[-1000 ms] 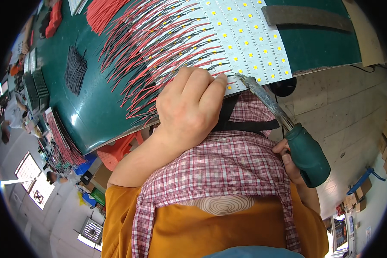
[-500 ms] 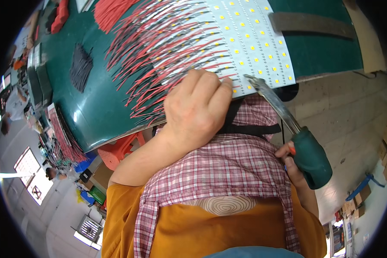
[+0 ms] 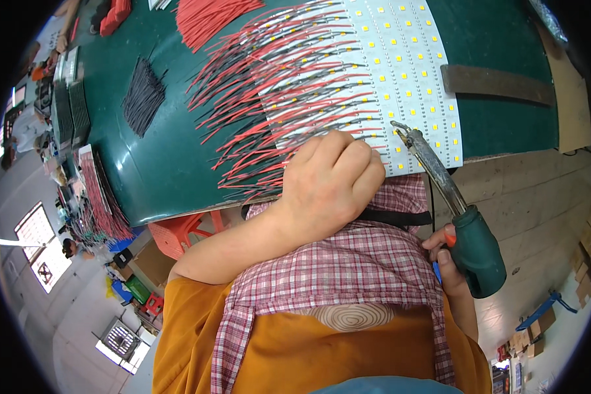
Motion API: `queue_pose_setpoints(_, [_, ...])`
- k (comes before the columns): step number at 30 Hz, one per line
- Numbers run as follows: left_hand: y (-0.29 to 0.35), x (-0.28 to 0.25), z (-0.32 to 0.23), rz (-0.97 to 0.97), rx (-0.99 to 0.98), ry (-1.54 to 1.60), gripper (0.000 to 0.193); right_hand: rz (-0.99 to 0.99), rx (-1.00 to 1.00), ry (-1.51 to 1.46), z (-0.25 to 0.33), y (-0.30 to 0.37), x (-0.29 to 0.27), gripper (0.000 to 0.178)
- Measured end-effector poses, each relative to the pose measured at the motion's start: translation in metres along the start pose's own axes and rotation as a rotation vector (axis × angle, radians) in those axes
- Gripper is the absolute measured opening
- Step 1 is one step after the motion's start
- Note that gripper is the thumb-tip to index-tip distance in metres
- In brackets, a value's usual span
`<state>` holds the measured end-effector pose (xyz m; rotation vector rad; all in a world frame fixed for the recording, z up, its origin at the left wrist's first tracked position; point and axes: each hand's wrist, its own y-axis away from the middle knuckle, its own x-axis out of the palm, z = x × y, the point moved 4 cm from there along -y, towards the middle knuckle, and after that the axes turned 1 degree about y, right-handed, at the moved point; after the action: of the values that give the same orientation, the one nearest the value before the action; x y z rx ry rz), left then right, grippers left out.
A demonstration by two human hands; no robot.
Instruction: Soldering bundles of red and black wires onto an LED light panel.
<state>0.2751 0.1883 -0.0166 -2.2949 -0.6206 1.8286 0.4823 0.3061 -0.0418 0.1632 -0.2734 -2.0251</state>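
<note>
On the green tabletop (image 3: 164,164), left hand (image 3: 328,180) curls closed over one white LED panel (image 3: 400,72); right hand (image 3: 450,259) grips one soldering iron (image 3: 453,203).

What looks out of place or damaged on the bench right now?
Nothing stands out. The LED strips lie flat in a row, their red and black wires fanned left. The left hand rests on the strips; the right hand holds the soldering iron.
</note>
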Motion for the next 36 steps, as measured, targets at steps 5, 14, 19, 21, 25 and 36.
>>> queue_pose_setpoints(5, [-0.013, -0.021, 0.017, 0.004, -0.041, 0.119, 0.015, 0.002, -0.004, 0.021, -0.006, 0.000, -0.003, 0.013])
queue_pose_setpoints(14, [-0.044, -0.025, 0.077, 0.164, -0.190, 0.116, 0.013, -0.030, 0.000, -0.023, 0.009, -0.013, -0.001, 0.025])
queue_pose_setpoints(19, [-0.048, -0.026, 0.075, 0.226, -0.175, 0.113, 0.014, -0.002, 0.058, -0.010, 0.017, -0.017, 0.000, 0.018])
queue_pose_setpoints(21, [-0.049, -0.026, 0.075, 0.228, -0.157, 0.087, 0.014, 0.001, 0.066, -0.026, 0.017, -0.019, 0.002, 0.017])
queue_pose_setpoints(25, [-0.054, -0.028, 0.075, 0.244, -0.095, 0.075, 0.016, -0.001, 0.045, 0.012, 0.022, -0.024, 0.005, 0.016])
queue_pose_setpoints(36, [-0.060, -0.018, 0.069, 0.233, -0.126, 0.237, 0.022, 0.011, 0.062, 0.022, 0.023, -0.023, 0.002, 0.014])
